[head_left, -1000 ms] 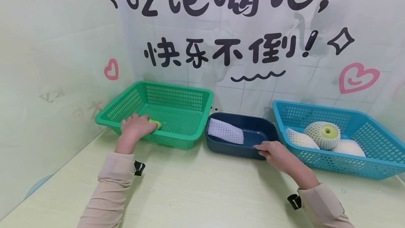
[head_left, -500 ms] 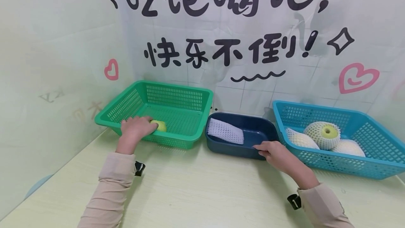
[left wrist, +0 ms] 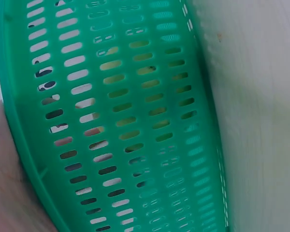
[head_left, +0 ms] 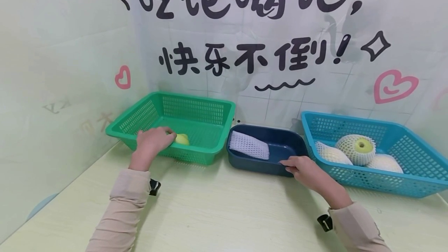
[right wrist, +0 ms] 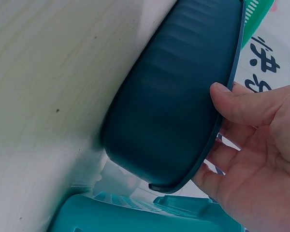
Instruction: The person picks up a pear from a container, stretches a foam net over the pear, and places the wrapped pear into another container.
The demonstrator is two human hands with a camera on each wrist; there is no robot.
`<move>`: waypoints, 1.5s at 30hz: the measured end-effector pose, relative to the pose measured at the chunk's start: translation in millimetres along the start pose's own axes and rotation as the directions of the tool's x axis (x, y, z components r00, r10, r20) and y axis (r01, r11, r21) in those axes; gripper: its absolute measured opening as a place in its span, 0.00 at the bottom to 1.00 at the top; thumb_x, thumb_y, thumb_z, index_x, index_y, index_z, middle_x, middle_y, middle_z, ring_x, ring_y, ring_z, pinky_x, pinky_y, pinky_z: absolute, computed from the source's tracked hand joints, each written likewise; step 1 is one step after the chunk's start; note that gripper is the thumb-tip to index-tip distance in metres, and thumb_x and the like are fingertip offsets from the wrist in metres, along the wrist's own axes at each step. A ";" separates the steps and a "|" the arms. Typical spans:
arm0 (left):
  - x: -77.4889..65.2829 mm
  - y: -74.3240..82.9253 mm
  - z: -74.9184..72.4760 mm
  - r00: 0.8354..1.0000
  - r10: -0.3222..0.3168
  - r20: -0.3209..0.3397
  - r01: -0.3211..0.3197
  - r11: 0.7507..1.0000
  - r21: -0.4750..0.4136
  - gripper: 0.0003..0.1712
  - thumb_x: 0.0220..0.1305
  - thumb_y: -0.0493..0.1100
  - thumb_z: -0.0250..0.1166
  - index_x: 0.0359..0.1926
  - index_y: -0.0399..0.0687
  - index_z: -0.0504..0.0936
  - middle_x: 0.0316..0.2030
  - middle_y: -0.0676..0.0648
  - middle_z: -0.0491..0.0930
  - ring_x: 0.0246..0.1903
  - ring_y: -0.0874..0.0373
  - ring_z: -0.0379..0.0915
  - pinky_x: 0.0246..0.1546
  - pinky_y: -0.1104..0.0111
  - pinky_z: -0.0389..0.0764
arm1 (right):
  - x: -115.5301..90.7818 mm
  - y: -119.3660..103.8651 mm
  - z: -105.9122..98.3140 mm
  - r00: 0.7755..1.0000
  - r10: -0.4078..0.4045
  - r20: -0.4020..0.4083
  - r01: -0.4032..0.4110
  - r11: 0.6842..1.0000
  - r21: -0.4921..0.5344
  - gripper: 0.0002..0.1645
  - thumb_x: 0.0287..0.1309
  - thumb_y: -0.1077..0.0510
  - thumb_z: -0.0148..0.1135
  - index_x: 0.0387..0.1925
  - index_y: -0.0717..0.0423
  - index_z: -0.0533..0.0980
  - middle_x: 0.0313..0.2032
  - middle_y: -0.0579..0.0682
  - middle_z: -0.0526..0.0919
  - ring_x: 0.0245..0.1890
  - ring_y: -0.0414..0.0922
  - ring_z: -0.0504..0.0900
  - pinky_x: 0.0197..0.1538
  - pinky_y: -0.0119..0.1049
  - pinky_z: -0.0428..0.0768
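Observation:
My left hand [head_left: 155, 142] reaches over the front rim of the green basket [head_left: 196, 151], its fingers loosely bent inside. Just right of its fingertips lies a smooth yellow-green fruit [head_left: 182, 139] on the basket floor. Through the slots in the left wrist view, parts of the fruit [left wrist: 127, 121] show, and the hand is a blur at the left edge. My right hand [head_left: 303, 169] pinches the front rim of a dark blue oblong tub [head_left: 252, 166], thumb outside and fingers over the edge, as the right wrist view confirms. A white foam net sleeve [head_left: 249, 145] lies in the tub.
A light blue basket [head_left: 371, 182] stands at the right, holding several pale fruits in foam nets, one net-wrapped fruit [head_left: 356, 149] showing its green top. The baskets and tub line the back wall [head_left: 224, 104] on a pale tabletop [head_left: 217, 213].
The yellow-green fruit has moved right, out from under my left hand, and more of it shows. My left hand has shifted slightly right. My right hand and the tub stay put.

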State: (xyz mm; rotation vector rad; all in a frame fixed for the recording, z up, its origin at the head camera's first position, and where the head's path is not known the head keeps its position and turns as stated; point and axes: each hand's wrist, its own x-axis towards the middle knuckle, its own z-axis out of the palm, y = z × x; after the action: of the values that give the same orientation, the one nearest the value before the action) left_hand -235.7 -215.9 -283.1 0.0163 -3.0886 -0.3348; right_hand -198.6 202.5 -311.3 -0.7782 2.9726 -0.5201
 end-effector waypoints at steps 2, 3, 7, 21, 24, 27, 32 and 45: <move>0.3 1.2 1.1 0.999 0.027 -0.026 -0.027 1.000 0.004 0.29 0.68 0.55 0.39 0.62 0.47 0.70 0.56 0.35 0.73 0.55 0.33 0.66 0.55 0.39 0.59 | 0.0 -0.2 0.2 1.000 0.001 -0.001 -0.001 1.000 -0.002 0.20 0.59 0.71 0.52 0.53 0.66 0.74 0.32 0.50 0.79 0.26 0.39 0.68 0.27 0.29 0.67; 0.5 1.6 1.5 0.999 0.039 -0.036 -0.038 0.999 0.008 0.29 0.69 0.55 0.38 0.62 0.46 0.70 0.55 0.35 0.74 0.53 0.33 0.68 0.53 0.41 0.62 | 0.0 -0.4 0.2 1.000 0.002 -0.001 -0.002 1.000 -0.001 0.20 0.59 0.71 0.52 0.53 0.66 0.74 0.32 0.51 0.79 0.25 0.39 0.68 0.27 0.29 0.67; 0.3 4.2 2.8 0.997 0.064 -0.048 -0.063 0.998 0.018 0.31 0.70 0.57 0.38 0.63 0.44 0.68 0.53 0.34 0.75 0.51 0.33 0.70 0.49 0.44 0.66 | 0.0 -0.7 0.3 1.000 0.003 -0.004 -0.004 1.000 -0.003 0.19 0.59 0.71 0.52 0.53 0.66 0.74 0.34 0.51 0.79 0.26 0.39 0.68 0.27 0.29 0.67; 1.4 41.1 16.9 0.974 0.225 -0.012 -0.225 0.974 0.005 0.33 0.71 0.59 0.32 0.66 0.48 0.65 0.61 0.39 0.69 0.58 0.38 0.66 0.49 0.47 0.73 | 1.2 0.4 1.5 1.000 0.003 -0.008 -0.003 1.000 -0.009 0.19 0.59 0.71 0.52 0.53 0.66 0.75 0.33 0.51 0.79 0.29 0.40 0.71 0.28 0.29 0.68; 2.1 49.3 22.4 0.956 0.293 -0.020 -0.293 0.956 -0.002 0.31 0.72 0.57 0.32 0.64 0.49 0.67 0.61 0.43 0.70 0.60 0.42 0.66 0.55 0.46 0.69 | 1.7 0.5 1.4 1.000 0.009 -0.007 -0.009 1.000 -0.011 0.20 0.59 0.71 0.52 0.53 0.66 0.74 0.33 0.51 0.79 0.30 0.40 0.72 0.28 0.29 0.68; 1.1 57.2 26.6 0.939 0.342 -0.035 -0.342 0.940 -0.004 0.28 0.72 0.56 0.34 0.60 0.50 0.71 0.56 0.46 0.75 0.55 0.46 0.72 0.50 0.49 0.73 | 2.0 0.5 1.3 1.000 0.014 -0.002 -0.014 1.000 -0.012 0.20 0.59 0.71 0.52 0.53 0.66 0.74 0.33 0.51 0.79 0.30 0.41 0.73 0.28 0.29 0.68; -1.1 64.0 28.7 0.929 0.368 -0.033 -0.368 0.930 0.025 0.29 0.72 0.59 0.35 0.60 0.52 0.71 0.56 0.47 0.74 0.55 0.49 0.72 0.46 0.51 0.75 | 2.0 1.1 1.6 1.000 0.013 -0.003 -0.013 1.000 -0.010 0.20 0.59 0.71 0.52 0.53 0.66 0.74 0.34 0.51 0.79 0.32 0.42 0.74 0.29 0.30 0.69; -0.1 66.3 22.0 0.950 0.277 0.147 -0.281 0.960 0.005 0.32 0.67 0.66 0.35 0.67 0.63 0.62 0.65 0.43 0.65 0.65 0.40 0.57 0.56 0.41 0.64 | 0.9 -1.4 0.4 1.000 0.019 -0.004 -0.019 1.000 -0.005 0.20 0.59 0.71 0.52 0.53 0.66 0.74 0.35 0.53 0.79 0.28 0.40 0.70 0.28 0.30 0.67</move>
State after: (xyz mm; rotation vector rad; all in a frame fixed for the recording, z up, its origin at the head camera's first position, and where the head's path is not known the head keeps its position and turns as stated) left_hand -236.9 -146.4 -290.4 -0.4602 -3.1748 -0.2944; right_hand -198.6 200.7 -311.2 -0.7493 2.9833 -0.5134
